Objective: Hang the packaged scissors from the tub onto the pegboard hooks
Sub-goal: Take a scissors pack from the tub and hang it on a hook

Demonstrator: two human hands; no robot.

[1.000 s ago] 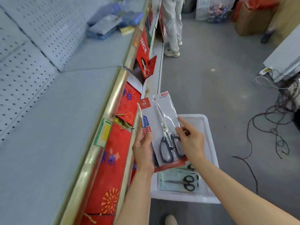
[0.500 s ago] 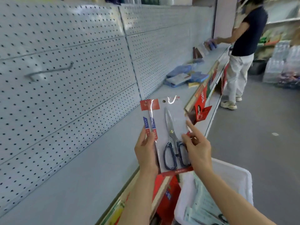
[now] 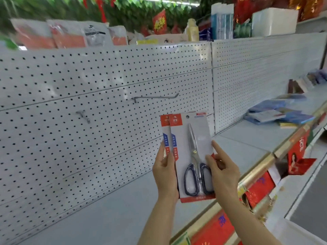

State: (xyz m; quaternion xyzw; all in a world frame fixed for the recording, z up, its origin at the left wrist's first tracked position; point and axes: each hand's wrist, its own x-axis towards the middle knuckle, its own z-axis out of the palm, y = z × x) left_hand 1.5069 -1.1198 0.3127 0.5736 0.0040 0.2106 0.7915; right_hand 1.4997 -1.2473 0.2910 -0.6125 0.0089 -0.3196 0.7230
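Hands raised, gripping scissors packs upright below hook.

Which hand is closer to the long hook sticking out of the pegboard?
Left. The left hand sits below the long hook, nearly under it. The right hand is below too, but farther right, past its tip.

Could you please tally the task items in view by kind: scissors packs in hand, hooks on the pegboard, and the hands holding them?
Scissors packs: 2, the front pack and a back pack behind it
Hooks: 2, a long hook and a short hook
Hands: 2, left hand and right hand
Total: 6
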